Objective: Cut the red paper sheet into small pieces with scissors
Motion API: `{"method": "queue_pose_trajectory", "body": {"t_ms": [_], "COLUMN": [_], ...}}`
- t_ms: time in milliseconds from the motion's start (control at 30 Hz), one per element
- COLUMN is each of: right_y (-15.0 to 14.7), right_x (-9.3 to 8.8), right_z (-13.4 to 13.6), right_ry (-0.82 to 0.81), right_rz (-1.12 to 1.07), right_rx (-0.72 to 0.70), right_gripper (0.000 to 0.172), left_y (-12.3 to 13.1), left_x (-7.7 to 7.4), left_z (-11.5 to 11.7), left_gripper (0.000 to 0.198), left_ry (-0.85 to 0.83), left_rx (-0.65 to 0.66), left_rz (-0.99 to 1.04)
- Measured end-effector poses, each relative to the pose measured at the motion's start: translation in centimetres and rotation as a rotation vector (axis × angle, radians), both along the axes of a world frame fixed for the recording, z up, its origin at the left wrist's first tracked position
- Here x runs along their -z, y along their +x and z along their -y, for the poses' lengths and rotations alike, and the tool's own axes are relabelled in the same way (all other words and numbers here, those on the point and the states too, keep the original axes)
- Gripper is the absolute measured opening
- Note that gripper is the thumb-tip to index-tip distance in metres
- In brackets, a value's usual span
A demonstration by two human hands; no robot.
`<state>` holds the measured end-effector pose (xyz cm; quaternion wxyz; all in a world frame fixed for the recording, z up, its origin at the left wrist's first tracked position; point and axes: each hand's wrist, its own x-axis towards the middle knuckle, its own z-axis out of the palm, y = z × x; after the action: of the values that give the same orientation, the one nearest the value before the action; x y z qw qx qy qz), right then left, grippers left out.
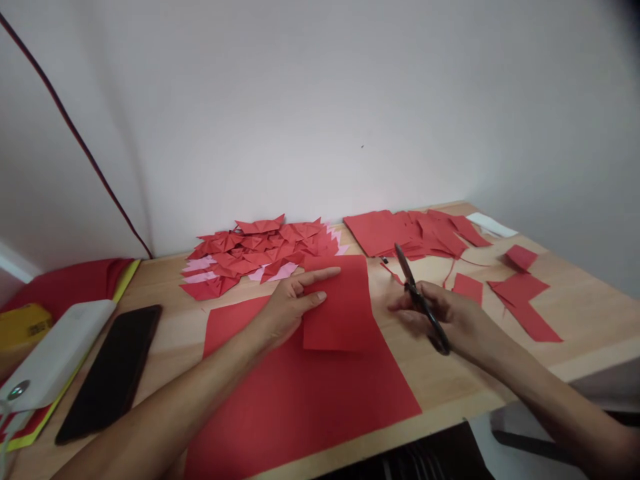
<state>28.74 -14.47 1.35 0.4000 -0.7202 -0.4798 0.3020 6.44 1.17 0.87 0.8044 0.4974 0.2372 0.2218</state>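
My left hand (295, 303) grips a rectangular piece of red paper (345, 313) at its left edge. Thumb and index finger lie across its front, while the other fingers are partly hidden. Behind and below that piece, a larger red sheet (300, 407) lies flat on the table. Dark-handled scissors (423, 303) are in my right hand (440, 310), just right of the held paper, with the blades pointing up and away from me. Some fingers of this hand are blurred.
Folded red and pink paper shapes (260, 247) are heaped by the wall. Cut red pieces (405, 230) are stacked at the back right, with loose scraps (520, 287) nearby. A black phone (110, 373), white power bank (60, 353) and yellow object (25, 327) lie left.
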Motion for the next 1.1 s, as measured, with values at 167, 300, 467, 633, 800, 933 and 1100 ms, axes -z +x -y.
{"method": "queue_pose_trajectory", "body": {"t_ms": [167,300,467,633,800,933,1100], "right_y": [-3.4,-3.7,-2.1,-1.2,-0.6,1.4,5.2], "right_x": [0.2,0.4,0.0,0.3,-0.4,-1.8,-1.6], "right_z": [-2.4,-3.1,-3.5,-4.6,-6.4,-8.1,-8.4], "right_ry": [0.073,0.083,0.104,0.179,0.259,0.401,0.653], "right_rz": [-0.257,-0.221,-0.176,-0.032,0.014,-0.132,-0.273], "right_rx": [-0.015,0.044,0.073,0.028,-0.023,0.154,0.381], "right_gripper": [0.031,0.027,0.029,0.023,0.022,0.026,0.021], "left_y": [0.2,0.4,0.5,0.5,0.5,0.3,1.6], "left_x": [0.1,-0.2,0.0,0.7,1.1,0.3,-2.1], "left_z": [0.6,0.7,0.2,0.1,-0.4,-1.3,-2.7], "left_gripper": [0.047,0.062,0.097,0.05,0.02,0.02,0.016], "left_ry": [-0.02,0.04,0.087,0.08,0.167,0.155,0.137], "left_rx": [0.052,0.019,-0.081,-0.088,-0.145,-0.198,-0.156], "left_rz": [0.053,0.138,0.16,0.065,-0.082,-0.092,-0.156]}}
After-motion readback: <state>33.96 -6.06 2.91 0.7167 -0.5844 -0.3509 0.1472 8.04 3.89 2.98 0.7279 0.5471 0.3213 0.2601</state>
